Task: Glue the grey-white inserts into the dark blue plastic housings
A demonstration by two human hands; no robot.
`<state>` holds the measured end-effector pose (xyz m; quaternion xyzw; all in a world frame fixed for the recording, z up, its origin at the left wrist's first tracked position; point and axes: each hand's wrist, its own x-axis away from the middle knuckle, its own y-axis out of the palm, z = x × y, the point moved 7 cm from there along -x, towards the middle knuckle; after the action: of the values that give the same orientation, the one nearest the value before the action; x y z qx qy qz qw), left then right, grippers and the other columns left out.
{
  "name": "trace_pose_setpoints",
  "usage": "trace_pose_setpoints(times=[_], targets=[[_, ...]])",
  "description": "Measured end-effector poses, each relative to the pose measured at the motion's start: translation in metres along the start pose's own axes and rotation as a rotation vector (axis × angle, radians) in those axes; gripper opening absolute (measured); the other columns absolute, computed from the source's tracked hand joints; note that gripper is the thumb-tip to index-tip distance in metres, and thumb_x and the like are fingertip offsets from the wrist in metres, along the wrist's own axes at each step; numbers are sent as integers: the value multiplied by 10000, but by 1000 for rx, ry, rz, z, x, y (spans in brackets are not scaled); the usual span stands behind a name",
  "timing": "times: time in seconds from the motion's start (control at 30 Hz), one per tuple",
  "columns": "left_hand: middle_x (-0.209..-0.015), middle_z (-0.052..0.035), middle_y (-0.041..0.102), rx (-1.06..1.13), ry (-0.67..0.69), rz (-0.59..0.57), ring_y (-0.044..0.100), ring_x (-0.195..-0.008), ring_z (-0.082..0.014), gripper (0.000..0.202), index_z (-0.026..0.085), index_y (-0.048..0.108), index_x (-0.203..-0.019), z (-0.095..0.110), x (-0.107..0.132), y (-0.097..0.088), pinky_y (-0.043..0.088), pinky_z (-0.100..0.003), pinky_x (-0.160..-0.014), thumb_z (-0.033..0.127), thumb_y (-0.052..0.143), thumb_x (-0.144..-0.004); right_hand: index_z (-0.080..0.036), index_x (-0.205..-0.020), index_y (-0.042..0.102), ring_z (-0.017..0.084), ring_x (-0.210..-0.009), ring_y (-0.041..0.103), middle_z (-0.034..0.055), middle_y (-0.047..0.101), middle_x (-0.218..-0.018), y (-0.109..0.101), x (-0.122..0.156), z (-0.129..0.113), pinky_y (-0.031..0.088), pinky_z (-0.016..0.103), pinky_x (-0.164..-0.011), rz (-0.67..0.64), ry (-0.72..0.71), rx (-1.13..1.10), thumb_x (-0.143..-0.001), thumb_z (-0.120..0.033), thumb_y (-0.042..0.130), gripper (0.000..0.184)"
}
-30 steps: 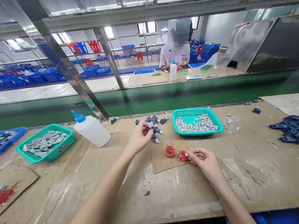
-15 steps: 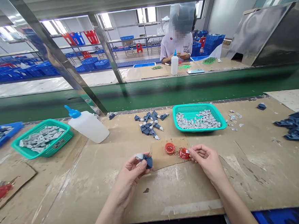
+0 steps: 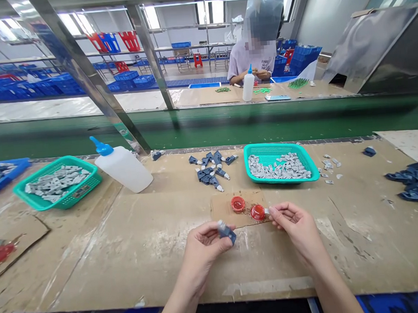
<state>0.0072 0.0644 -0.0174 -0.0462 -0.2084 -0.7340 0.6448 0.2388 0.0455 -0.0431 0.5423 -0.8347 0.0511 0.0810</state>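
Left hand [image 3: 204,248] pinches a blue plastic part [image 3: 227,233] between thumb and fingers, now moved closer to the right hand, just off a cardboard scrap [image 3: 223,207] bearing two red cups [image 3: 237,203]. Right hand [image 3: 296,226] pinches a small pale piece [image 3: 266,211] beside one cup, mid-tabletop [image 3: 130,257].

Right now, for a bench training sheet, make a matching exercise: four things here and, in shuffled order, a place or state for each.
Things:
1. squeeze bottle
2. red cup
3. dark blue part
4. teal basket

Places or states:
A. in the left hand
B. on the cardboard sheet
C. holding grey pieces
D. topped by a blue cap

Pairs: 1-D, 2-B, 3-A, 4-C
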Motion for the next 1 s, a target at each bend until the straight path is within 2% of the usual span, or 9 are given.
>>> trace_pose_setpoints(times=[0.17,0.33,0.47,0.6,0.77,0.9,1.0], targets=[[-879,-96,767,114,-6,3,716,-803,-229,350,169,739,-850,-9,-1,5,544,-320,-788,284,874,-548,-180,-725,662,162,-575,608,41,674,-641,4,19,-16,485,248,-517,-7,-11,-43,-681,-468,776,313],[-936,-86,767,125,95,30,678,-1013,-246,250,185,711,-789,-3,3,14,526,-316,-881,217,854,-586,-193,-679,663,161,-527,615,32,669,-594,30,44,-38,496,245,-466,-118,1,-143,-663,-444,795,284],[-911,-67,775,140,95,55,721,-858,-227,276,193,723,-776,-2,5,18,568,-299,-782,176,867,-541,-190,-673,661,145,-520,607,16,657,-580,47,53,-41,490,231,-469,-188,44,-178,-665,-430,801,278],[-909,-80,774,160,103,25,730,-854,-255,292,186,736,-769,-1,5,21,587,-327,-781,150,872,-513,-182,-679,655,130,-531,596,10,656,-596,53,54,-41,477,222,-492,-202,79,-198,-663,-430,806,291],[-895,-78,775,151,120,51,734,-834,-277,285,195,740,-722,-3,6,21,604,-359,-769,122,874,-481,-182,-692,630,120,-544,567,-7,630,-597,55,53,-39,445,216,-504,-246,85,-148,-659,-439,808,314],[-822,-55,778,141,142,85,735,-826,-278,267,208,748,-676,0,11,22,620,-328,-701,74,858,-474,-199,-730,530,104,-570,528,-30,584,-623,57,53,-34,385,187,-479,-325,84,-91,-737,-481,737,349],[-777,-35,774,139,178,112,737,-801,-269,222,220,745,-642,4,18,26,624,-300,-618,77,845,-506,-216,-802,502,121,-628,536,-11,597,-707,62,56,-31,348,172,-437,-407,103,-53,-781,-527,674,356]])
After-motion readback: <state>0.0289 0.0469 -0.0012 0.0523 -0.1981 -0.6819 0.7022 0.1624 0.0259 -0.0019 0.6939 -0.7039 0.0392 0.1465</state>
